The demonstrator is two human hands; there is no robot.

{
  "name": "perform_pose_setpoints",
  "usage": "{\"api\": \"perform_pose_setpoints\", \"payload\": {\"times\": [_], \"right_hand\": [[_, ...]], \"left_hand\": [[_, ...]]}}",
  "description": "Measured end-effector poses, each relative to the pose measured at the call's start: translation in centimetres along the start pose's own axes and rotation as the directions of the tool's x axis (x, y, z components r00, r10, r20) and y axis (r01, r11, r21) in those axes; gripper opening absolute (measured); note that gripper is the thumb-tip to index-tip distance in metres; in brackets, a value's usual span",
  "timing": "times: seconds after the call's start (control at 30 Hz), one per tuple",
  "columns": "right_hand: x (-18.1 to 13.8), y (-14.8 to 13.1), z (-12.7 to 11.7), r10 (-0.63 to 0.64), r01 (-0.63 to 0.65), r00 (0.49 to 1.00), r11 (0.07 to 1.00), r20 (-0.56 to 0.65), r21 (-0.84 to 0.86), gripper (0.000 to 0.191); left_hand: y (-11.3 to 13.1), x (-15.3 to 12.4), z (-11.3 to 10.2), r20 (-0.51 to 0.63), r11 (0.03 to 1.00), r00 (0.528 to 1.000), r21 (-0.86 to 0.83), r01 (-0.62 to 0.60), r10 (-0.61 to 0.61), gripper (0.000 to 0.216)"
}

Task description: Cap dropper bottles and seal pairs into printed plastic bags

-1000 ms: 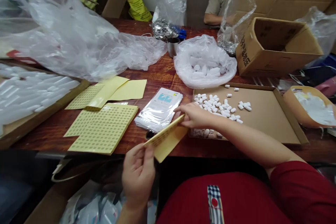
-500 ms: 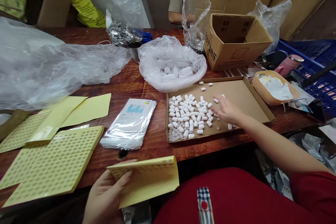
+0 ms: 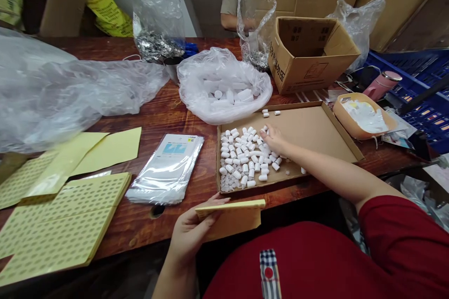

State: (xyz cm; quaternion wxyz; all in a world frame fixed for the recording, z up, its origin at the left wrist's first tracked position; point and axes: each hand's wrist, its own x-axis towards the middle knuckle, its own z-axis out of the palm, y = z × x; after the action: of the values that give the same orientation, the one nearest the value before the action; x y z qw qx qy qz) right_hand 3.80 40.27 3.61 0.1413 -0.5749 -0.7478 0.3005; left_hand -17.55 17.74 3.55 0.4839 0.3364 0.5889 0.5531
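Note:
My left hand grips a folded yellow sticker sheet in front of the table edge, thumb below and fingers above. Over the shallow cardboard tray, my right hand pinches a small white capsule-shaped piece. Beneath and left of it lies a heap of similar white capsules, with small clear bits in the near left corner. A few more capsules lie by the tray's far side. Left of the tray sits a stack of clear printed packets.
Dotted yellow sticker sheets are piled at the left. A plastic bag of white tubular parts stands behind the tray, near an open carton. To the right are an orange tub and a pink flask. A person sits opposite.
My right hand has moved left across the tray to the capsule heap, its fingers now together on a capsule. My left hand has shifted right and up with the folded sheet, now tilted flatter.

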Motion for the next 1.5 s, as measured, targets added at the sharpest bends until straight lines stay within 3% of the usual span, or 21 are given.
{"api": "perform_pose_setpoints", "payload": {"times": [0.07,0.17,0.2,0.27,0.4,0.53,0.7,0.93,0.97,1.0,1.1,1.17,1.23,1.3,1.4,1.5], "right_hand": [[-0.7,-0.9,-0.5,-0.090,0.088,0.994,0.996,0.063,0.028,0.075],[-2.1,0.4,-3.9,-0.225,0.221,0.963,0.974,0.152,0.042,0.078],[-2.7,1.7,-5.4,-0.278,0.277,0.941,0.960,0.192,0.031,0.083],[-4.0,5.0,-8.3,-0.428,0.479,0.849,0.871,0.310,-0.109,0.092],[-6.7,11.1,-10.7,-0.411,0.546,0.791,0.808,0.453,-0.222,0.093],[-6.6,11.9,-8.6,-0.483,0.640,0.706,0.748,0.518,-0.174,0.089],[-3.3,7.9,-4.4,-0.641,0.766,0.569,0.642,0.516,-0.047,0.083],[-0.4,1.4,1.3,-0.780,0.816,0.507,0.572,0.367,0.088,0.079],[-0.2,0.8,1.7,-0.793,0.821,0.506,0.564,0.339,0.093,0.076],[0.2,0.4,1.8,-0.790,0.809,0.539,0.582,0.293,0.080,0.073],[1.7,0.7,0.7,-0.634,0.635,0.773,0.772,0.038,-0.023,0.061],[3.1,2.1,-0.9,-0.442,0.436,0.883,0.897,-0.159,-0.071,0.051],[4.7,3.7,-2.3,-0.300,0.286,0.917,0.954,-0.263,-0.089,0.047],[6.0,4.8,-3.0,-0.218,0.198,0.933,0.975,-0.286,-0.099,0.045],[7.3,4.3,-2.1,-0.199,0.175,0.950,0.977,-0.240,-0.118,0.046],[8.0,2.0,-0.1,-0.215,0.190,0.956,0.972,-0.199,-0.140,0.046]], "left_hand": [[-0.3,0.1,-0.4,-0.072,0.999,0.997,-0.029,0.034,-0.036,0.039],[-0.5,0.3,-1.0,-0.130,0.992,0.986,-0.076,0.096,-0.105,0.040],[-0.6,0.4,-1.1,-0.130,0.991,0.985,-0.087,0.106,-0.117,0.039],[-0.6,0.5,-1.3,-0.116,0.986,0.983,-0.105,0.131,-0.143,0.040],[-0.4,0.9,-1.2,-0.058,0.959,0.967,-0.159,0.235,-0.247,0.039],[0.4,1.4,-0.7,-0.028,0.935,0.949,-0.182,0.303,-0.313,0.037],[1.3,1.5,0.2,-0.006,0.926,0.938,-0.164,0.340,-0.346,0.034],[1.5,1.5,0.3,-0.023,0.935,0.942,-0.132,0.328,-0.334,0.028],[1.4,1.5,0.2,-0.022,0.937,0.944,-0.124,0.325,-0.330,0.028],[1.4,1.5,0.1,-0.022,0.939,0.944,-0.118,0.323,-0.328,0.028],[1.2,1.5,-0.1,-0.028,0.937,0.941,-0.111,0.331,-0.336,0.030],[1.3,1.5,-0.1,-0.043,0.935,0.940,-0.127,0.330,-0.338,0.032],[1.4,1.5,-0.2,-0.082,0.938,0.942,-0.156,0.310,-0.325,0.034],[1.5,1.6,-0.3,-0.132,0.934,0.938,-0.210,0.289,-0.320,0.036],[1.2,1.6,-0.9,-0.178,0.900,0.924,-0.350,0.261,-0.337,0.036],[0.2,1.8,-2.2,-0.207,0.842,0.880,-0.445,0.305,-0.428,0.039]]}}
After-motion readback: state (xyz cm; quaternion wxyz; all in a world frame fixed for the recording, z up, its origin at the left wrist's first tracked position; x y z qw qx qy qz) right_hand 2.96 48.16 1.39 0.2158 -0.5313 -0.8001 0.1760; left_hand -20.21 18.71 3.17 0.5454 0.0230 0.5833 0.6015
